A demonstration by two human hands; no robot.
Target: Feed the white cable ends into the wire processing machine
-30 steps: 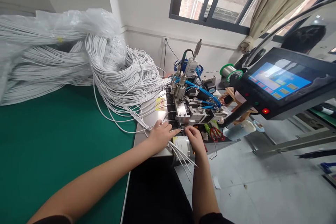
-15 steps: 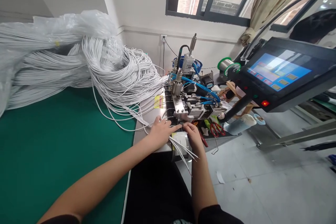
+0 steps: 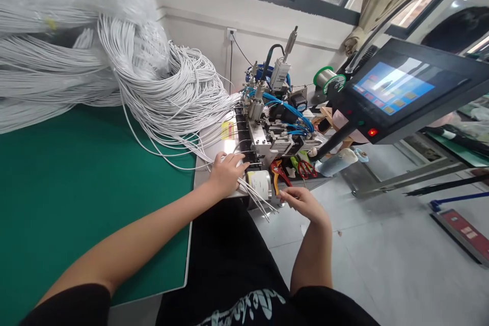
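My left hand point(image 3: 225, 173) rests on the metal plate point(image 3: 214, 150) in front of a small machine point(image 3: 273, 127) with blue hoses. Its fingers are closed on a bunch of thin white cables point(image 3: 255, 197) whose ends stick out to the right and down. My right hand point(image 3: 301, 202) hangs in the air to the right of those cable ends, away from the machine, fingers loosely curled and apart, holding nothing I can see. A white roll point(image 3: 262, 183) sits at the machine's front between the two hands.
A big pile of white cables point(image 3: 153, 76), partly in clear plastic, lies on the green mat point(image 3: 76, 183). A touch screen point(image 3: 389, 86) on an arm stands at the right. Red-handled cutters point(image 3: 278, 172) and scissors point(image 3: 304, 167) lie by the machine. A solder spool point(image 3: 329, 77) sits behind.
My right hand has pulled back from the machine's front, moving right and toward me. My left hand stays on the cables. The view has tilted down.
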